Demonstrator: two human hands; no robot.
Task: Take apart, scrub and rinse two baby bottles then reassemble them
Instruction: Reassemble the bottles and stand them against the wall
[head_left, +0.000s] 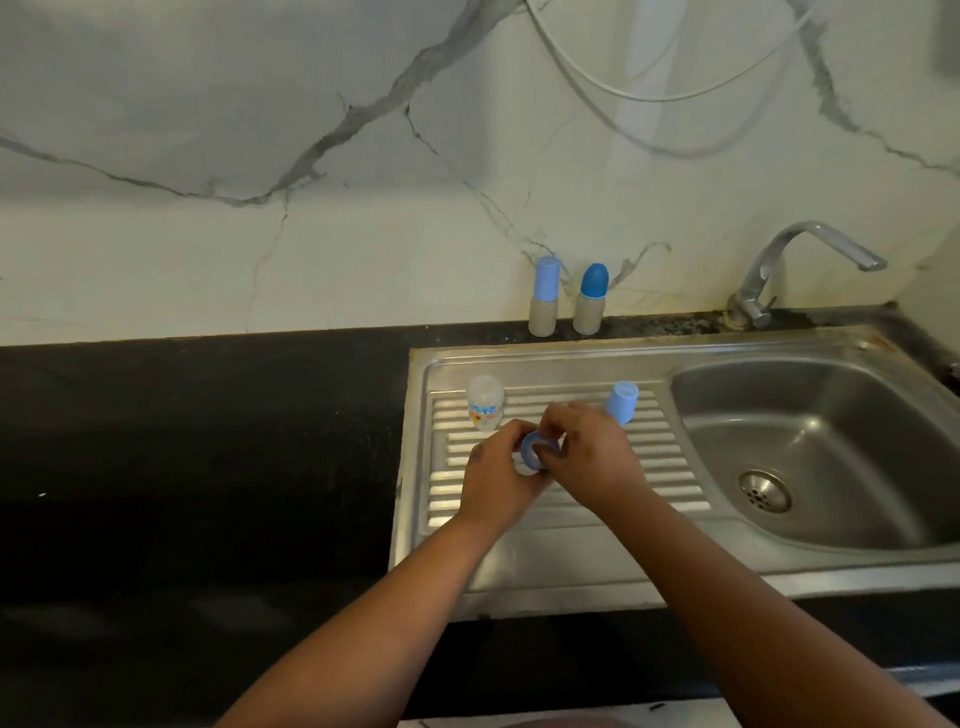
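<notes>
Both forearms reach in over the draining board (519, 566), and the left hand (496, 480) and right hand (592, 457) pinch a blue ring (537, 449) between them. Just beyond the left hand stands a clear bottle (484, 404); beyond the right, a pale blue cap (622, 402). Two capped bottles (566, 301) wait farther back.

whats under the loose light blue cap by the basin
The light blue cap stands on the ribbed steel drainboard. Its lower left edge is covered by the right hand, so that part of the contact isn't visible.
</notes>
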